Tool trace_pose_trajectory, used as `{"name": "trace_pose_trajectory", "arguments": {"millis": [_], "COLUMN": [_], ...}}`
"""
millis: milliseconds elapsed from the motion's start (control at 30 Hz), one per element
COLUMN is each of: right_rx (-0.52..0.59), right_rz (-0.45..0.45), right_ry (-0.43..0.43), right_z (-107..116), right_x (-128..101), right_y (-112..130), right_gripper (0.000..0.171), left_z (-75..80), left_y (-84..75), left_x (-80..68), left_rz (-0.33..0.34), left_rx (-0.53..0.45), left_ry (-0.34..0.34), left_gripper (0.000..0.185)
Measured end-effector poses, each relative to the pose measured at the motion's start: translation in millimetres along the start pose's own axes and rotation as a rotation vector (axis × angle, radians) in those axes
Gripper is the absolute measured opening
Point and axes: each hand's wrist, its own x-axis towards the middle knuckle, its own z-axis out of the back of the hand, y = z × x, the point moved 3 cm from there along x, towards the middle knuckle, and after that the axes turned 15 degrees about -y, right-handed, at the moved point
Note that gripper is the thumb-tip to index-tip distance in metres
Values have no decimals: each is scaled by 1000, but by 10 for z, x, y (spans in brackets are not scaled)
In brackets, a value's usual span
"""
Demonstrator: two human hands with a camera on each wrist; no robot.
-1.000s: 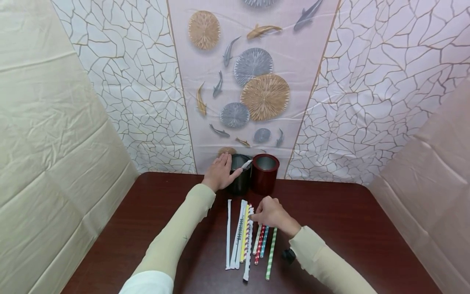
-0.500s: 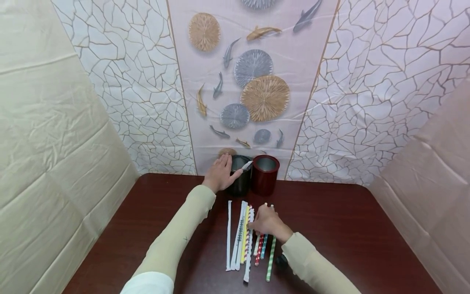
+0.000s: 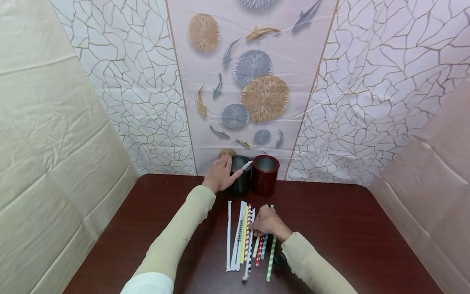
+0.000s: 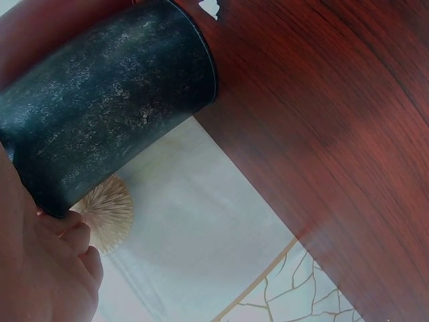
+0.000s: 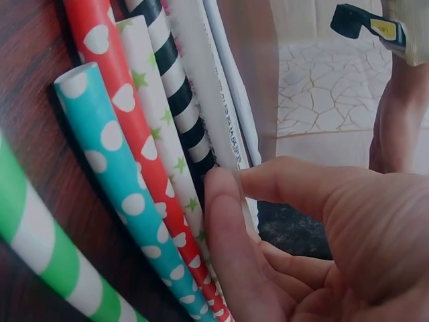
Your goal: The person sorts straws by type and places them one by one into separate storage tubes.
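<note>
Left hand (image 3: 219, 175) grips the black cup (image 3: 240, 179) at the desk's far edge; right hand (image 3: 267, 220) pinches a black-striped straw (image 5: 175, 100) mid-desk — packed neighbours could drag along and scatter.

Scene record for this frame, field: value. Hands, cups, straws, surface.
left hand: grips the black cylindrical cup by its side
right hand: fingers touch the black-and-white striped paper straw in the row
red cylindrical cup: upright, right of the black one, against it or nearly so
other straws: teal polka-dot paper straw, green-and-white striped paper straw, white paper-wrapped straws
surface: dark wooden table
</note>
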Motion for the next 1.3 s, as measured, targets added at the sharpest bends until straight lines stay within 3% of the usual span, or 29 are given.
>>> {"name": "trace_pose_trajectory", "arguments": {"millis": [200,467,867,1300], "right_rx": [63,53,57,21], "right_rz": [-13,-4,122,322], "right_ry": [10,-1,-50,-99], "right_z": [6,99,299,714], "right_x": [12,5,-12,-80], "right_y": [-31,32,264,665], "right_gripper": [28,27,20,17], "left_z": [41,44,8,1], "left_y": [-18,-27,1,-4], "left_x": [-20,-25,-4,-3], "left_rz": [-3,0,3,11], "left_rx": [-7,-4,-3,-4], "left_ry": [-11,-7,7,7], "left_gripper": [87,87,88,86]}}
